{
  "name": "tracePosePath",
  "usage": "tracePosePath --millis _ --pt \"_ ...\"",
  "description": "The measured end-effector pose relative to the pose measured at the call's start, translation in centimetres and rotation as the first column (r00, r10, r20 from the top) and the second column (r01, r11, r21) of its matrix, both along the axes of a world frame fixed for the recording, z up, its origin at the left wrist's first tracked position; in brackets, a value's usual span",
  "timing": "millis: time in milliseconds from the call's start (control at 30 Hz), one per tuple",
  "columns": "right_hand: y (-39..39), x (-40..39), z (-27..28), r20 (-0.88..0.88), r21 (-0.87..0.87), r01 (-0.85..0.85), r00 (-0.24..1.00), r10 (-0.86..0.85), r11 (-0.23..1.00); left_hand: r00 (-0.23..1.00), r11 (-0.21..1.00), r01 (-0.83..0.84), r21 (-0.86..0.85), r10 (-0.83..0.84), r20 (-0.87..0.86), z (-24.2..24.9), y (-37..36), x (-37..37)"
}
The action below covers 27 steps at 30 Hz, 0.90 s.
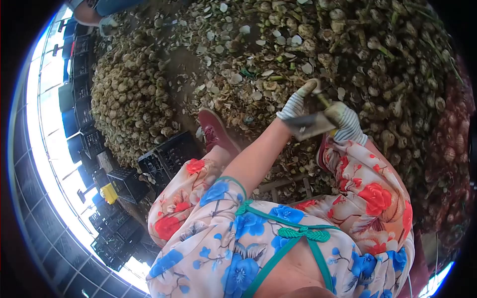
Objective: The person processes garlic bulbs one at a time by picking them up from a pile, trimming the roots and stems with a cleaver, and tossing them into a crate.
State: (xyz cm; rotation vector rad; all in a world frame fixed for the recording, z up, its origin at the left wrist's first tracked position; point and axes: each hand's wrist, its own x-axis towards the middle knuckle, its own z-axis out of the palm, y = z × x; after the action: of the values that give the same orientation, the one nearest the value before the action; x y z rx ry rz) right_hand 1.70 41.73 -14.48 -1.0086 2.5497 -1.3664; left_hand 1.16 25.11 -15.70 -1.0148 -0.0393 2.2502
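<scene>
My left hand [298,101], in a striped work glove with soiled fingertips, is raised and closed above the garlic heap. A greenish garlic stem [323,100] shows at its fingers; the bulb is hidden or blurred. Just to the right, my right hand [346,120] wears a matching glove and is wrapped round a knife [309,126]. Its broad blade points left, beneath my left wrist, and is smeared by motion. Loose garlic skins and cut pieces [258,94] lie under and beyond both hands.
Uncut garlic with stalks [392,89] is piled on the right, beside a red mesh sack [447,154]. Trimmed bulbs [129,94] form a heap at left. Black crates [171,154] stand near my shoe [217,131]. Another person's gloved hand [107,25] is at upper left.
</scene>
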Motion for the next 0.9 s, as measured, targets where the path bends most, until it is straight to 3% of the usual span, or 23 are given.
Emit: tracePosePath --millis 67,133,167,200,233,267,300,333,367,400,433,467,500,533,567,600,667,733,767,800,833,867,900 --pt "0.5 -0.1 0.3 -0.002 -0.036 -0.121 0.993 0.121 0.992 0.998 1.000 0.025 -0.014 -0.026 -0.059 0.1 0.6 -0.5" --pt "0.4 0.1 0.6 0.046 -0.043 -0.054 0.997 0.056 0.998 0.975 0.987 0.159 -0.007 -0.159 -0.157 3.9 0.4 -1.3" --pt "0.9 0.0 1.4 0.087 -0.038 0.014 0.996 -0.010 0.999 0.962 0.980 0.176 -0.097 -0.192 -0.196 2.7 0.4 -1.3" --pt "1.5 0.0 2.2 0.140 0.083 0.074 0.986 -0.086 0.994 0.943 0.953 0.302 0.001 -0.298 -0.145 1.8 -1.4 -1.4" --pt "2.1 -0.1 3.3 0.191 0.216 0.144 0.964 -0.186 0.966 0.819 0.903 0.336 -0.266 -0.420 -0.392 3.1 -1.7 -1.8" --pt "3.3 0.2 3.5 0.097 0.073 0.246 0.963 -0.252 0.967 0.781 0.735 -0.042 -0.676 -0.398 -0.481 3.8 0.2 -0.9" --pt "4.7 0.9 3.7 -0.006 -0.081 0.317 0.948 -0.319 0.945 0.830 0.809 -0.036 -0.587 -0.303 -0.468 3.4 -0.3 -0.9" --pt "6.4 2.2 5.1 0.110 -0.058 0.416 0.906 -0.409 0.907 0.881 0.859 -0.037 -0.510 -0.213 -0.423 2.5 -2.1 -1.2" --pt "7.9 3.5 7.1 0.223 -0.041 0.504 0.847 -0.484 0.863 0.922 0.958 -0.062 -0.281 -0.053 -0.385 1.8 -3.7 -1.4" --pt "9.5 5.1 10.5 0.214 0.117 0.606 0.758 -0.616 0.787 0.933 0.931 -0.129 -0.342 -0.003 -0.361 3.0 -3.4 -1.3" --pt "11.0 7.3 13.2 0.394 -0.068 0.706 0.668 -0.631 0.705 0.915 0.908 -0.060 -0.415 -0.116 -0.387 2.8 -4.6 -0.8" --pt "13.2 9.5 14.0 0.398 -0.155 0.775 0.616 -0.679 0.613 0.902 0.919 -0.018 -0.393 -0.155 -0.402 2.3 -5.7 -0.4" --pt "15.6 12.1 17.0 0.212 0.199 0.793 0.540 -0.815 0.576 0.888 0.927 0.028 -0.375 -0.195 -0.416 1.7 -6.6 0.2" --pt "17.4 14.9 19.0 0.198 0.174 0.842 0.478 -0.856 0.511 0.884 0.927 0.063 -0.369 -0.224 -0.411 1.2 -7.3 0.7" --pt "19.4 17.6 21.6 -0.070 0.448 0.831 0.400 -0.914 0.329 0.895 0.904 0.069 -0.422 -0.243 -0.374 0.8 -7.5 1.0" --pt "22.4 21.2 21.7 -0.227 0.391 0.888 0.346 -0.910 0.240 0.905 0.876 0.076 -0.476 -0.261 -0.336 0.5 -7.7 1.5" --pt "23.7 26.6 26.0 0.057 0.330 0.931 0.145 -0.988 0.155 0.894 0.846 0.128 -0.518 -0.324 -0.308 0.0 -7.9 2.1" --pt "24.0 31.5 29.2 0.124 0.455 0.889 -0.116 -0.985 -0.048 0.893 0.801 0.182 -0.570 -0.377 -0.245 0.1 -7.5 2.5" --pt "25.4 35.1 28.6 0.049 0.362 0.932 -0.012 -0.999 0.006 0.885 0.803 0.185 -0.566 -0.387 -0.259 0.6 -6.9 2.7" --pt "25.5 36.6 29.4 0.326 0.426 0.905 -0.151 -0.933 0.002 0.886 0.770 0.210 -0.602 -0.411 -0.217 1.1 -6.3 3.0" --pt "24.6 37.6 29.8 0.396 0.512 0.858 -0.270 -0.878 -0.032 0.885 0.735 0.228 -0.639 -0.429 -0.179 1.8 -6.0 3.2" --pt "25.4 39.9 28.0 0.218 0.586 0.797 -0.331 -0.918 -0.148 0.870 0.822 0.234 -0.519 -0.416 -0.265 1.6 -6.0 3.2" --pt "24.9 39.7 28.3 0.046 0.745 0.642 -0.322 -0.946 -0.182 0.911 0.675 0.245 -0.695 -0.406 -0.073 3.2 -4.7 3.4"
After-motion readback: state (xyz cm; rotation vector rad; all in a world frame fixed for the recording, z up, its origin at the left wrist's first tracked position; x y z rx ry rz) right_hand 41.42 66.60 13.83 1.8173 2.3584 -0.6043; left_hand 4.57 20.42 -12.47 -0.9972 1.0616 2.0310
